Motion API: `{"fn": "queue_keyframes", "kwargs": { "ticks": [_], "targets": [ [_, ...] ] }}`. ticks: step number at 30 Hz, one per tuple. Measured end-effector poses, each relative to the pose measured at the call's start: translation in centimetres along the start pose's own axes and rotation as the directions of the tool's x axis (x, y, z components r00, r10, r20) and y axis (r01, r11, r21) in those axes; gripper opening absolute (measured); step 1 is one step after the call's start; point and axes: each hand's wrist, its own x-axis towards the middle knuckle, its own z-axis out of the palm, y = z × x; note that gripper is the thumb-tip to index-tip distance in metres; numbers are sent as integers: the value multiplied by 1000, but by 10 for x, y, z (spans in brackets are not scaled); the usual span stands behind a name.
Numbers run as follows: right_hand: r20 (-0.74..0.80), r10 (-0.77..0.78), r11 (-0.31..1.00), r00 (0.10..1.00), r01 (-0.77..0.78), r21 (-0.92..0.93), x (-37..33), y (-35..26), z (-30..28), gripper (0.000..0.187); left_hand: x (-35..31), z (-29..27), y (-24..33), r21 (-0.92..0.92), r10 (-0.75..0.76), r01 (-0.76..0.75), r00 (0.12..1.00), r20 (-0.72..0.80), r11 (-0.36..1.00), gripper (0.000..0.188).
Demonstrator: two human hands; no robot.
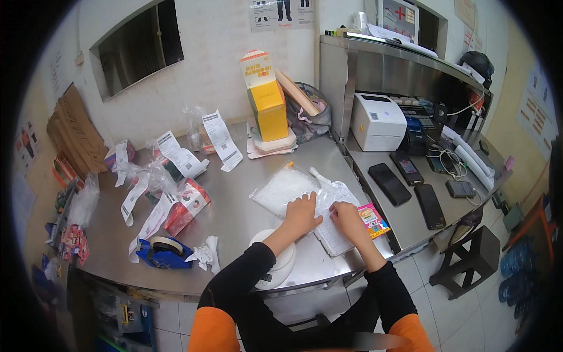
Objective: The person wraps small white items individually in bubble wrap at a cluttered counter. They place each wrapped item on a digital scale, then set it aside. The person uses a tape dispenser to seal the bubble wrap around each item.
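Observation:
A clear plastic bag [280, 186] with white contents lies flat on the steel table in front of me. My left hand [301, 212] rests on its near right corner, fingers stretched out. Close beside it, my right hand [347, 218] has its fingers bent and pressed together at the loose clear plastic; the fingertips are partly hidden. Under the right hand lies a white pad [333, 240] with fine markings. A pink and yellow card [373, 221] is just right of that wrist. Beneath my left forearm sits a round white scale [282, 265], partly covered.
Left on the table are a blue tape dispenser [164, 253], a red box [187, 206] and several wrapped parcels with paper slips. A yellow carton [268, 110] stands at the back. To the right are a white label printer [378, 122], several handheld devices and a dark stool [469, 258].

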Motion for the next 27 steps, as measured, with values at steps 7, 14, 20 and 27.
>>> {"fn": "queue_keyframes", "kwargs": {
  "ticks": [7, 14, 20, 27],
  "targets": [
    [48, -112, 992, 993, 108, 70, 24, -4, -3, 15, 14, -12, -35, -235, -76, 61, 996, -55, 970, 35],
    [-249, -190, 898, 950, 271, 346, 38, -40, 22, 17, 9, -30, -35, -172, 136, -211, 921, -366, 962, 20],
    [-197, -102, 994, 975, 107, 15, 98, -27, 86, 28, -3, -29, -31, 93, 164, -146, 958, -235, 985, 37],
    [89, 30, 999, 996, -28, -31, 120, -29, 98, 31, -14, -41, -28, -69, 145, -164, 965, -220, 984, 51]
  ]
}}
